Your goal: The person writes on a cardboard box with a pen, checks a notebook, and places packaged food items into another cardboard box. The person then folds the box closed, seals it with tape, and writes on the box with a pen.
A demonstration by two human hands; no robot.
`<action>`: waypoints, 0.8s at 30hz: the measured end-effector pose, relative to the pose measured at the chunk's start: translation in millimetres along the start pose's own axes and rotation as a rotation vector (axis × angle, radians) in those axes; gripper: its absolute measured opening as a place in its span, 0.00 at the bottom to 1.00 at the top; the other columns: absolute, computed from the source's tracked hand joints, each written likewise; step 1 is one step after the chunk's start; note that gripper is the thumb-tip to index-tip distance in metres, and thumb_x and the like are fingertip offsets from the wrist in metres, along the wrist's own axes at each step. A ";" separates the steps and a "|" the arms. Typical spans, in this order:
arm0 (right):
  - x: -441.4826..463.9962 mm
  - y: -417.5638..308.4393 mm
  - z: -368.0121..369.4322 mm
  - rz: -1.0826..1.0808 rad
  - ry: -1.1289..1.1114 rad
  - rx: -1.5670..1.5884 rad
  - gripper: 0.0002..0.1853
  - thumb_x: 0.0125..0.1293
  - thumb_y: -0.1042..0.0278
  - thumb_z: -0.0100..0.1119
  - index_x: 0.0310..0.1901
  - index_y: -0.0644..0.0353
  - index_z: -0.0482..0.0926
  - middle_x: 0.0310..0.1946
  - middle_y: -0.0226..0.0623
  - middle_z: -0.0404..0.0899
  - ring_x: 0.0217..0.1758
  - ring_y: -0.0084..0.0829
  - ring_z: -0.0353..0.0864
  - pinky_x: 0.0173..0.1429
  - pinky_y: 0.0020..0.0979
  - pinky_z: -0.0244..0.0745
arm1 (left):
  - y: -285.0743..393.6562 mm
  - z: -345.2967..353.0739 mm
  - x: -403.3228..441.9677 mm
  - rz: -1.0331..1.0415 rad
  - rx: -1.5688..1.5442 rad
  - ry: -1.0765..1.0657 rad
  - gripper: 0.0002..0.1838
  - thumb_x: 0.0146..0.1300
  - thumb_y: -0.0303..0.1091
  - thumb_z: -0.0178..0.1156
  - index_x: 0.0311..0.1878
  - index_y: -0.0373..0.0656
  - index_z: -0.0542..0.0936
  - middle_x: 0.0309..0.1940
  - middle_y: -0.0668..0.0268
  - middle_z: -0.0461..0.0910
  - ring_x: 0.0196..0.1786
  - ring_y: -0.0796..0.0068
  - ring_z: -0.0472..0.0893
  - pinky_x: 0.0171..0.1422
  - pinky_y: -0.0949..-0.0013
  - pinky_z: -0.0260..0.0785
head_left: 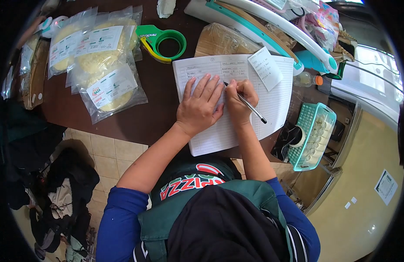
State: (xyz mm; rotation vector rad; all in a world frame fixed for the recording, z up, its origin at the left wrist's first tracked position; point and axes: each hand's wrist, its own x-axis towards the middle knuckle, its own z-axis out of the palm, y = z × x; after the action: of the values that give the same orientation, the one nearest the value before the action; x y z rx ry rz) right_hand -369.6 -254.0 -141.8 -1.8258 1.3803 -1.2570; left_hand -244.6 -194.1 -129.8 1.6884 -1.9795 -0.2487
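Note:
A lined notebook [267,113] lies open on the dark table, with handwriting near the top of its pages. Flat on the left page rests my left hand [200,105], its fingers spread. My right hand [240,98] grips a pen [253,108] close to its tip, which meets the paper near the middle of the notebook. A white slip of paper [265,69] with handwritten lines lies over the upper right page. What my right palm covers on the page is hidden.
Bagged pizza bases [108,61] with labels are piled at the left. A green tape dispenser [167,43] stands behind the notebook, beside a wrapped cardboard piece [224,40]. To the right are a bottle [304,79] and a teal basket [309,163] of rolls. Part of another person shows at far left.

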 end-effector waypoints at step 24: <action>-1.0 -1.0 1.7 0.081 0.037 0.082 0.15 0.52 0.83 0.60 0.18 0.61 0.64 0.16 0.34 0.66 0.17 0.26 0.63 0.22 0.27 0.61 | 0.4 -0.1 0.0 -0.002 0.000 -0.011 0.27 0.51 0.42 0.61 0.57 0.47 0.74 0.60 0.64 0.69 0.66 0.65 0.63 0.71 0.53 0.47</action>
State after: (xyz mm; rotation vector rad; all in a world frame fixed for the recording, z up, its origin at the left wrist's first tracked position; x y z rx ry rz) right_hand -367.6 -253.0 -142.0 -1.6829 1.3869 -1.2930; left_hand -244.9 -194.0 -129.5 1.6926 -1.9852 -0.2594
